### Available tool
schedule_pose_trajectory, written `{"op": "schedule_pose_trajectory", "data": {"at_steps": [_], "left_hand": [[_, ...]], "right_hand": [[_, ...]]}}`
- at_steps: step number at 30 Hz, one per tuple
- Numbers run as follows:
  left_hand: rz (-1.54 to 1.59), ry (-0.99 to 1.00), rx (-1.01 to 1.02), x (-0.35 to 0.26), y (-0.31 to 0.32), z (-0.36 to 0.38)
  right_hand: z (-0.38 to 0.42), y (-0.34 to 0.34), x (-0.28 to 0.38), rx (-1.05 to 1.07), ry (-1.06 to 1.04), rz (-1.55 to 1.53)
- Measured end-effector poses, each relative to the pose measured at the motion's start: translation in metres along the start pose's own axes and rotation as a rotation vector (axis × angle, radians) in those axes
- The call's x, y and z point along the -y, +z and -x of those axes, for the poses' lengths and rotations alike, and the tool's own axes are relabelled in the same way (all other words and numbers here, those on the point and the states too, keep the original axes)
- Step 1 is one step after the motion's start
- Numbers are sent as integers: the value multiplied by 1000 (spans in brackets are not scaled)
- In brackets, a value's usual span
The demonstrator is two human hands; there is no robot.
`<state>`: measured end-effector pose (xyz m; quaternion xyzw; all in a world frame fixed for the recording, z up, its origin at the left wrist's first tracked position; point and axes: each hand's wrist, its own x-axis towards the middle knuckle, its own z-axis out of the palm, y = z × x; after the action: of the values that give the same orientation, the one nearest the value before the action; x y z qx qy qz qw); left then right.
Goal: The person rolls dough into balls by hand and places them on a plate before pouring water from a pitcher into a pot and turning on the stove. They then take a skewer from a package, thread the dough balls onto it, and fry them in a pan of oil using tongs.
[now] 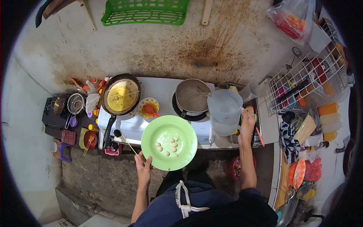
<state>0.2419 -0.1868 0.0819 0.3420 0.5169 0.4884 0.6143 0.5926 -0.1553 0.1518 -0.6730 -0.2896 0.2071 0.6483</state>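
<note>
My left hand (pixel 143 169) grips the lower left rim of a light green plate (pixel 169 125), fingers closed on it. Several small pale balls (pixel 173 149) lie in the plate. A thin wooden stick (pixel 129 142) runs from the same hand up toward the stove front. On the right, my right hand (pixel 247 126) is closed around the handle side of a translucent plastic pitcher (pixel 225 113). In this view the pitcher overlaps the right side of a pot of cloudy liquid (pixel 193 94), where a utensil (pixel 203 92) rests.
A frying pan (pixel 121 95) with yellow oil and skewers sits on the stove's left. Beside it is a patterned bowl (pixel 143 103) with a red spoon (pixel 151 110). A wire dish rack (pixel 302 85) stands right; a red bin (pixel 230 168) is on the floor.
</note>
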Motion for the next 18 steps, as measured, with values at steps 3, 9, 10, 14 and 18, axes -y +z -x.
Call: {"op": "schedule_pose_trajectory", "data": {"at_steps": [3, 9, 10, 14, 18], "left_hand": [[-29, 31, 11, 7, -2, -3], [-31, 48, 27, 12, 2, -2], [-26, 58, 41, 13, 1, -2], [-52, 57, 60, 17, 4, -3], [-57, 83, 54, 23, 6, -3]], "right_hand": [[-1, -2, 3, 11, 7, 17], [1, -2, 10, 17, -14, -8], [2, -2, 11, 12, -5, 9], [0, -8, -1, 6, -15, -39], [2, -9, -9, -81, 46, -148]]}}
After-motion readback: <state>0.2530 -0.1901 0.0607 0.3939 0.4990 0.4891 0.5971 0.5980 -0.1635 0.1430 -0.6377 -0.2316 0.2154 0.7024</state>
